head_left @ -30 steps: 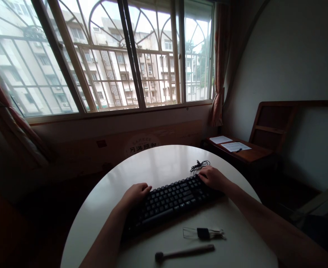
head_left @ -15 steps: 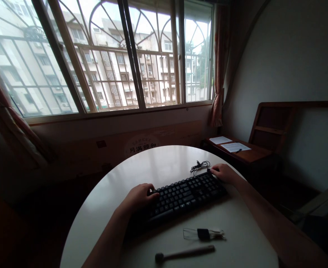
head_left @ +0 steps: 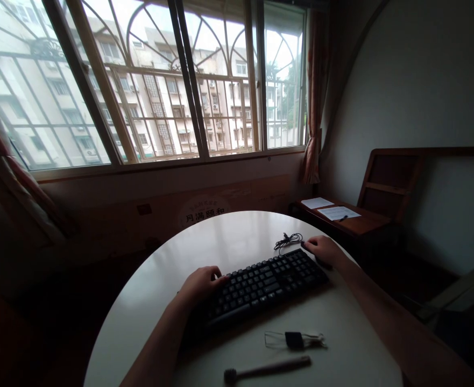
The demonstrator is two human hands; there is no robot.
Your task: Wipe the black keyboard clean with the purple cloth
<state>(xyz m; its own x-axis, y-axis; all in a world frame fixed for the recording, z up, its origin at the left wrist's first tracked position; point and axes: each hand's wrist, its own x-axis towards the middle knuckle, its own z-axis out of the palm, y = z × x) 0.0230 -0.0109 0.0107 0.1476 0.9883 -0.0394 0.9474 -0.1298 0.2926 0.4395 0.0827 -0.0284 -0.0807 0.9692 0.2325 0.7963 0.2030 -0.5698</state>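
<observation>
A black keyboard (head_left: pixel 267 285) lies at a slant on the white round table. My left hand (head_left: pixel 201 286) is closed over its left end, thumb along the top edge. My right hand (head_left: pixel 322 250) is curled just off the far right corner, and dark bits show at its fingertips and under the palm; what it holds is not clear. Close to that corner is a bundled black cable (head_left: pixel 289 242). Nearer to me are a wire-looped keycap puller (head_left: pixel 295 340) with a dark middle and a brush (head_left: pixel 267 370) shaped like a toothbrush.
The round white table (head_left: pixel 140 317) carries all of these. Beyond its right edge, a wooden chair (head_left: pixel 368 221) holds sheets of paper (head_left: pixel 337 213) and a pen. A barred window (head_left: pixel 220 107) with curtains is ahead.
My right hand has shifted slightly off the keyboard's right corner, so more of that corner shows. My left hand stays at the left end.
</observation>
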